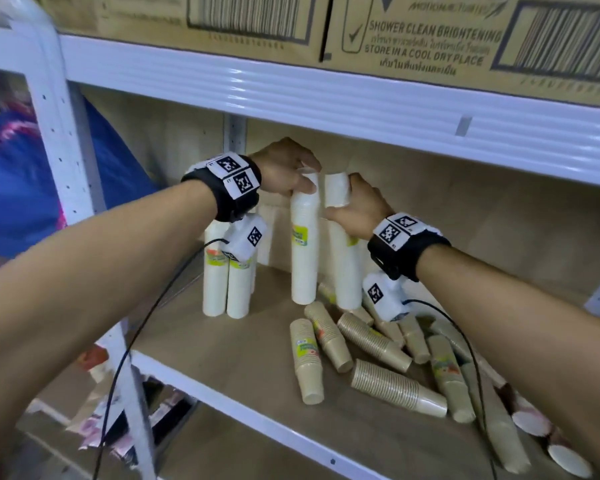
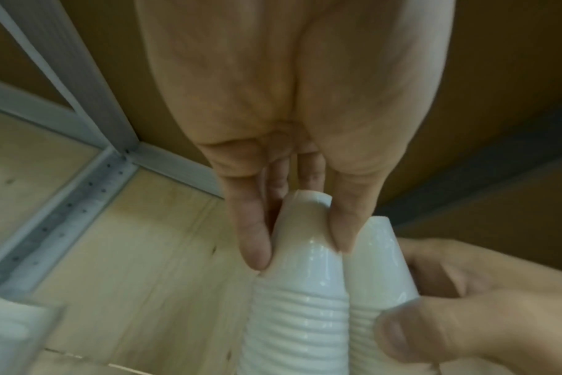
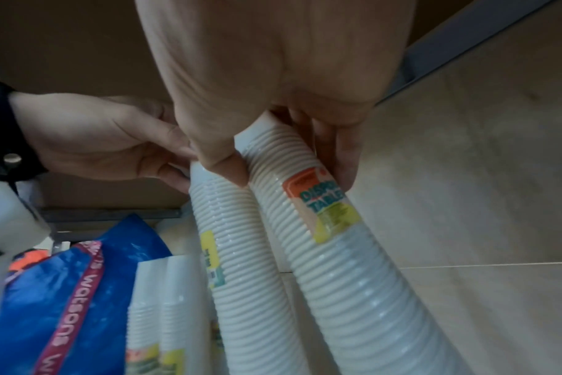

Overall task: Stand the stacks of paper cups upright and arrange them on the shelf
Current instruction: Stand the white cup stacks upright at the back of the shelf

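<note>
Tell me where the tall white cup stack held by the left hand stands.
In the head view the tall white cup stack stands upright mid-shelf, gripped at its top by the left hand, touching the right hand's white stack.

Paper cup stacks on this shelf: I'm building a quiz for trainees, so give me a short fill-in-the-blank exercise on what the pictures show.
1. The left hand grips the top of a tall ____ cup stack.
2. The right hand holds a second stack that stands ____ on the wooden shelf.
3. The brown cup stacks at the front are ____ on their sides.

Missing words: white; upright; lying
</note>
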Demonstrator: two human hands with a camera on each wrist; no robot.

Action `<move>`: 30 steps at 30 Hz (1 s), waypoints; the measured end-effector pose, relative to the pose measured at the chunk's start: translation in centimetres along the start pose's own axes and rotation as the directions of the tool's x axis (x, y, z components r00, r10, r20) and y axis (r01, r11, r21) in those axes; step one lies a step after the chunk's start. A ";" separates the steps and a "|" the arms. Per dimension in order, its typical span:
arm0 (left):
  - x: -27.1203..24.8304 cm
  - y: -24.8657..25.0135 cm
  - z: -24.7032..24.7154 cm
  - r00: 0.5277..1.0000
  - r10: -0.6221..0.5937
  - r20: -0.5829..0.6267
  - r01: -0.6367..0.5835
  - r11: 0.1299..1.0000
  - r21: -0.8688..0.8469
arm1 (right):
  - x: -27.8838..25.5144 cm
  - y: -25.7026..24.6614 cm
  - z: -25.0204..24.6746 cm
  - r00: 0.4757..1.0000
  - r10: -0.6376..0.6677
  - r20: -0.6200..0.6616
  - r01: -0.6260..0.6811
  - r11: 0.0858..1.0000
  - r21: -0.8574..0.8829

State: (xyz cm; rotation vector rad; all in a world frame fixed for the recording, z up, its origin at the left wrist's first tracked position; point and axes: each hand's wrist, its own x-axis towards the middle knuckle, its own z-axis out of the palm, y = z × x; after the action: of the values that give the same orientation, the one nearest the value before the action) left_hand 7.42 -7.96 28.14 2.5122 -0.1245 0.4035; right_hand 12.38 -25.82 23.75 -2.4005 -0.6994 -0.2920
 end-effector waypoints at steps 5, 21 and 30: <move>-2.8 -1.9 -2.4 0.993 -0.120 0.013 0.119 0.991 0.066 | -0.3 -3.5 3.1 0.996 -0.042 0.080 0.034 0.994 0.103; -9.6 -9.6 -4.0 0.942 -0.335 -0.033 0.335 0.920 0.202 | -1.9 -7.8 12.2 0.972 -0.084 0.219 0.021 0.962 0.274; -10.1 -12.1 -2.2 0.940 -0.334 -0.068 0.340 0.920 0.196 | -2.1 -7.5 14.9 0.964 -0.062 0.259 -0.014 0.960 0.281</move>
State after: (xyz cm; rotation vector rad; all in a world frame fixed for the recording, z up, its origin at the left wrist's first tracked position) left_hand -0.62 3.27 20.19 2.6583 0.3794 0.3289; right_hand 7.05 -12.47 15.01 -2.1780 -0.8311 0.1194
